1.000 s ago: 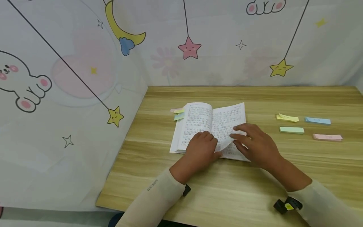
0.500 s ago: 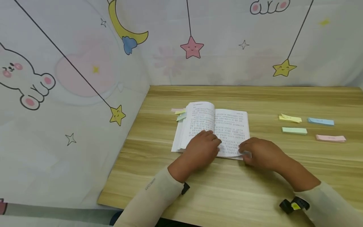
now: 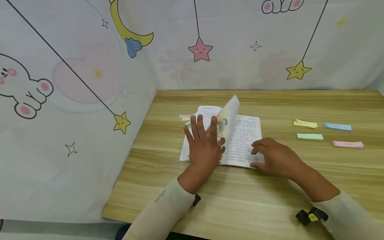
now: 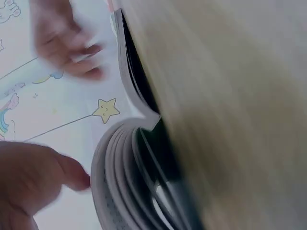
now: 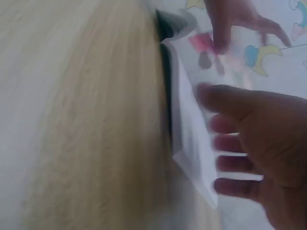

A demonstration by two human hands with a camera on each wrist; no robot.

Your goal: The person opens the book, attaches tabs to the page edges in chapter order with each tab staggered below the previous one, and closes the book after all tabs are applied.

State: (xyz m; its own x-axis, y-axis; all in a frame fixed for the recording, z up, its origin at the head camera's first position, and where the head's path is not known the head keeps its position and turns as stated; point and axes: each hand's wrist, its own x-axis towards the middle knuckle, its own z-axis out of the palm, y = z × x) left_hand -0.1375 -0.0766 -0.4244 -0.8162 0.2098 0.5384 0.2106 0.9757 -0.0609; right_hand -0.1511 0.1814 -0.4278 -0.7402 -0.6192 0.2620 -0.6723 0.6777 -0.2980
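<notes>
An open book (image 3: 247, 136) of printed text lies on the wooden table, one leaf (image 3: 230, 111) standing raised near its spine and showing a coloured picture. My left hand (image 3: 203, 146) is spread flat over the left page, its thumb side against the raised leaf. Thumb and fingers apart, my right hand (image 3: 277, 158) hovers at the lower right edge of the right page and grips nothing. In the right wrist view that hand (image 5: 273, 139) sits beside the page, fingers loosely bent. From the left wrist, the book's fanned pages (image 4: 112, 177) show beside the left thumb (image 4: 74, 175).
Small sticky-note pads lie right of the book: yellow (image 3: 304, 124), blue (image 3: 337, 127), green (image 3: 310, 137) and pink (image 3: 348, 144). Coloured tabs (image 3: 185, 116) stick out from the book's left edge. A cartoon-printed cloth (image 3: 228, 73) stands behind and left of the wooden table (image 3: 240, 193).
The right hand first lowered a leaf onto the right side and smoothed its corner. Now a leaf is raised toward the left, and the left hand has spread its fingers over the left page.
</notes>
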